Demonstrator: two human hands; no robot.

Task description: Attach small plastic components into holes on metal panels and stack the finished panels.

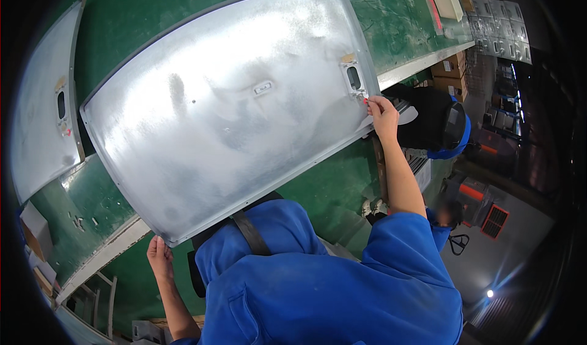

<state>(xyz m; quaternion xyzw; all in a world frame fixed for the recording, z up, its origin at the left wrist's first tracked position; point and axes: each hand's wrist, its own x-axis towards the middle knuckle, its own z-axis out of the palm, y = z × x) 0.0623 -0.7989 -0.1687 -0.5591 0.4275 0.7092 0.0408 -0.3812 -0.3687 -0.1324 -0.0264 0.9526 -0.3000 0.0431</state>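
- While the big curved metal panel (226, 106) lies tilted above the green desk (397, 21), the person in a blue jacket holds it by two opposite spots.
- The left hand (160, 256) grips the panel's lower corner, fingers curled over the rim.
- The right hand (384, 114) is closed on the panel's far edge, just below a small slotted fitting (354, 78) with a dark oval hole.
- Near the panel's middle sits a small rectangular recess (263, 88); a tiny hole shows to its left.
- A second panel (46, 100) of the same kind lies at the left, well apart, with its own slotted fitting.
- Cardboard boxes (449, 67) stand beyond the desk's right edge, near another person in dark clothes (434, 122).
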